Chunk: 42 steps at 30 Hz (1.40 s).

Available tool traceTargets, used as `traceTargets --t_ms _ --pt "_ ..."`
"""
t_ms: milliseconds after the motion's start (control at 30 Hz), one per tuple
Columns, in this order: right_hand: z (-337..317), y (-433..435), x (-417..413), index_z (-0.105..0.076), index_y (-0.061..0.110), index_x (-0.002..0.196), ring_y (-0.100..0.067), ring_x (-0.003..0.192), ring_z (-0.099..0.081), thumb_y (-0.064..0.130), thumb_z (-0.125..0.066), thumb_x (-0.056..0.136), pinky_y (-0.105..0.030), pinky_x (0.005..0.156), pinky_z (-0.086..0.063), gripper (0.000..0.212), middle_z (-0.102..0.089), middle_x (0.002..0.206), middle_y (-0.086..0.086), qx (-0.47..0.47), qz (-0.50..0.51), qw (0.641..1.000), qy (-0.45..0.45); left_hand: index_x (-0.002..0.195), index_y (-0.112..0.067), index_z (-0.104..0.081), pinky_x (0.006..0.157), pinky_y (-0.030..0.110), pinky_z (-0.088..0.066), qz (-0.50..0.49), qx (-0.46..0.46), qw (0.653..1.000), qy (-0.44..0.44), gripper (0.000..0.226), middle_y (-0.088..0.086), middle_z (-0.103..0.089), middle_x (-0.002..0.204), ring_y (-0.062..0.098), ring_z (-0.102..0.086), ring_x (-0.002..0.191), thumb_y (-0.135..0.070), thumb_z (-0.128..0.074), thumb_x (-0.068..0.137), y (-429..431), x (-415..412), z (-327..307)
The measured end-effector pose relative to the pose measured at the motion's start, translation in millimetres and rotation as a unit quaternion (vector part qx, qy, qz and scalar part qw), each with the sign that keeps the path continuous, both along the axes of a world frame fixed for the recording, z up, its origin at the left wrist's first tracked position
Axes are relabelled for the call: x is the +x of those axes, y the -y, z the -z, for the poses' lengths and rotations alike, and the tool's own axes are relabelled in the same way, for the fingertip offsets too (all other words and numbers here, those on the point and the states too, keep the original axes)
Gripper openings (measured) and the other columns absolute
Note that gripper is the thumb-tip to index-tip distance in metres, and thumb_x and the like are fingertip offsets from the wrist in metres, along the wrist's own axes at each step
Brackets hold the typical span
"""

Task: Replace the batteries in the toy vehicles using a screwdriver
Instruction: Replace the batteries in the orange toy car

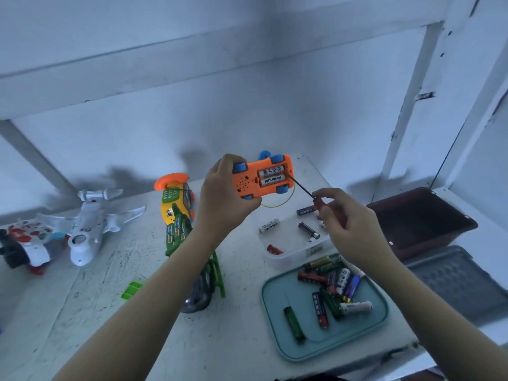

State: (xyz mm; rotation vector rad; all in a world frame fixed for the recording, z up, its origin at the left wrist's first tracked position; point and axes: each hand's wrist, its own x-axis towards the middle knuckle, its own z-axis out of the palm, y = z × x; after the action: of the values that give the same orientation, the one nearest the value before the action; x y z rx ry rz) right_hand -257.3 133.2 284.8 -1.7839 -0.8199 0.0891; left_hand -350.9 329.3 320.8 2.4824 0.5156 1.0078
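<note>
Screwdriver (301, 186), pinched by right hand (349, 224), may slip prying batteries (272, 176) and fling them; left hand (220, 199) grasps orange car (247, 187)

Both forearms raised forward — left hand (223, 198) clasping with curled fingers (220, 168), right hand (349, 227) pinching

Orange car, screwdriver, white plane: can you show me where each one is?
orange car (244, 185): head view, on its orange underside by the speaker holes.
screwdriver (300, 185): head view, on its thin dark shaft.
white plane (89, 224): head view, on the middle of its body.
</note>
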Motion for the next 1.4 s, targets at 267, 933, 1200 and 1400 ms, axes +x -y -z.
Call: traceTargets --t_ms 267,933,1200,1400 --pt "3 -5 12 -0.061 0.033 0.102 -0.022 0.054 -0.047 0.01 -0.051 0.096 -0.022 0.052 -0.04 0.026 -0.064 0.07 -0.006 0.018 -0.021 0.999 -0.035 0.105 -0.013 -0.053 0.065 0.019 -0.045 0.01 0.021 1.0 -0.02 0.053 -0.008 -0.05 0.096 0.017 -0.054 0.088 -0.009 -0.082 0.061 -2 6 -2" --pt "-9 -11 21 -0.064 0.019 0.109 -0.005 0.043 -0.039 0.004 -0.051 0.094 -0.01 0.046 -0.031 0.024 -0.055 0.061 0.006 -0.017 -0.075 0.997 0.022 0.104 -0.014 -0.054 0.064 0.016 -0.036 -0.03 0.051 0.998 -0.038 0.053 -0.01 -0.049 0.095 0.016 -0.049 0.089 -0.018 -0.083 0.06 4 31 4" --pt "-10 -32 -5 -0.04 0.022 0.101 -0.007 0.052 -0.047 0.014 -0.052 0.094 -0.024 0.053 -0.039 0.016 -0.057 0.066 -0.003 -0.052 -0.096 0.994 0.004 0.098 -0.01 -0.056 0.059 0.025 -0.032 -0.069 0.151 0.985 -0.037 0.052 0.002 -0.059 0.092 0.015 -0.041 0.083 -0.016 -0.082 0.053 17 40 6" --pt "-8 -36 -15 -0.042 0.018 0.099 -0.01 0.043 -0.041 0.013 -0.047 0.094 -0.029 0.048 -0.04 0.008 -0.063 0.079 -0.016 -0.047 -0.067 0.991 -0.106 0.093 -0.008 -0.058 0.052 0.021 -0.035 -0.061 0.243 0.966 -0.066 0.057 0.006 -0.061 0.088 0.027 -0.058 0.079 -0.008 -0.086 0.042 8 39 15"
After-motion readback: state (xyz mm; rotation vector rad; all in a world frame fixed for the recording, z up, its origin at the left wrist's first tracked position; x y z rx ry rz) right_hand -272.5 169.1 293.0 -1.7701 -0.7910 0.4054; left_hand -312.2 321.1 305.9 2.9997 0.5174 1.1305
